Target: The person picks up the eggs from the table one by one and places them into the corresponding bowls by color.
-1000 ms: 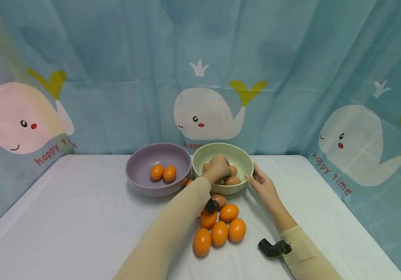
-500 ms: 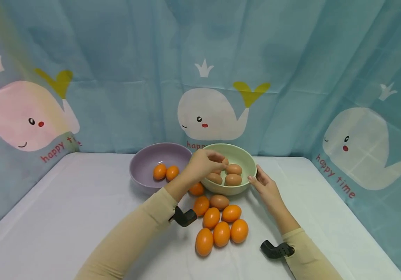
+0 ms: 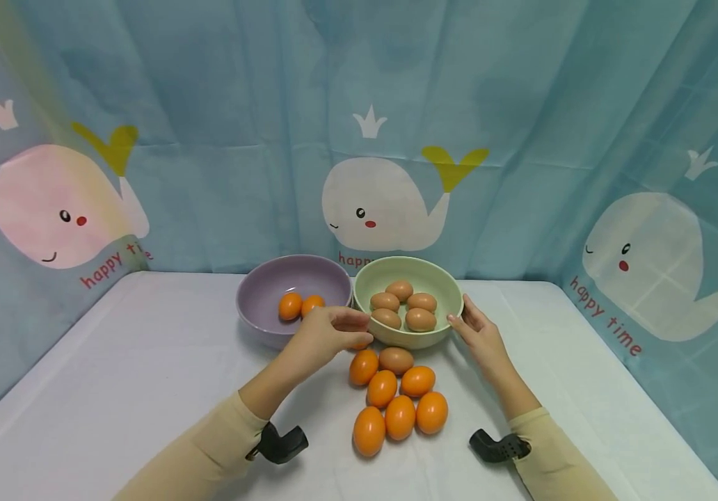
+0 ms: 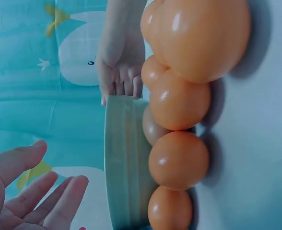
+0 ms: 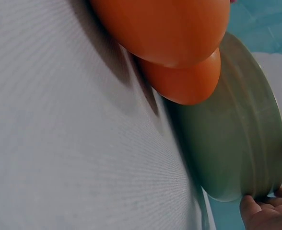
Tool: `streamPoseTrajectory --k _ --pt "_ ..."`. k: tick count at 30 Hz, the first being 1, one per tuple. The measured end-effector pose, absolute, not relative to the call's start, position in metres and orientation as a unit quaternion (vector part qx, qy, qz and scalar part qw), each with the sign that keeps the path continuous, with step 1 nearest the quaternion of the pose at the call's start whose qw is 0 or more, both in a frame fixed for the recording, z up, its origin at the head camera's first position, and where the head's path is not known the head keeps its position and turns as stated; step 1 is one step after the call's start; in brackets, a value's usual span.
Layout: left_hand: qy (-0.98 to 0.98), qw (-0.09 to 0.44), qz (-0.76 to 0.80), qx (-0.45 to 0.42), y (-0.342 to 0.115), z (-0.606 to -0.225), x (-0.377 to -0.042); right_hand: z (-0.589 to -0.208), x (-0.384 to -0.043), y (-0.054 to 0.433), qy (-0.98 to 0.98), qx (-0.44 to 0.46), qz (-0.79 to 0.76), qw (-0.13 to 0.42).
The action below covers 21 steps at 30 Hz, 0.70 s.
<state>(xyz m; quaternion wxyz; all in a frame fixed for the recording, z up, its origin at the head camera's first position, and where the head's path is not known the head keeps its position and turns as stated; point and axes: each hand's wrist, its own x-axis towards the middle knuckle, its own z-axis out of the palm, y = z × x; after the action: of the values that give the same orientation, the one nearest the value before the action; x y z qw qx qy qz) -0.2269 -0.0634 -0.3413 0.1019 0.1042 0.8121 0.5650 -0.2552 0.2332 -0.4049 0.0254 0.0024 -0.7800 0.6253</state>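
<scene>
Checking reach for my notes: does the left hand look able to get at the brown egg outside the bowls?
Probably yes: the left hand is empty and nearby, and the brown egg lies uncovered from above, though orange eggs and the green bowl sit close.

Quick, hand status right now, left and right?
Left hand: open, holding nothing.
Right hand: holding the green bowl at its side.

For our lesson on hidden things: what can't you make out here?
Head: bottom of the right glossy orange egg in the round purple bowl, behind the left hand.
Left wrist: inside of the round pale-green bowl, behind its wall.
Right wrist: right hand, cut by right edge.
</scene>
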Motion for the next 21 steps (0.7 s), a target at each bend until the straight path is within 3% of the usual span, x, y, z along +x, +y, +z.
streamPoseTrajectory --k 21 --pt "0.823 0.074 0.555 0.094 -0.074 -0.384 -0.217 -0.403 -0.254 0.232 -0.787 0.002 0.616 0.026"
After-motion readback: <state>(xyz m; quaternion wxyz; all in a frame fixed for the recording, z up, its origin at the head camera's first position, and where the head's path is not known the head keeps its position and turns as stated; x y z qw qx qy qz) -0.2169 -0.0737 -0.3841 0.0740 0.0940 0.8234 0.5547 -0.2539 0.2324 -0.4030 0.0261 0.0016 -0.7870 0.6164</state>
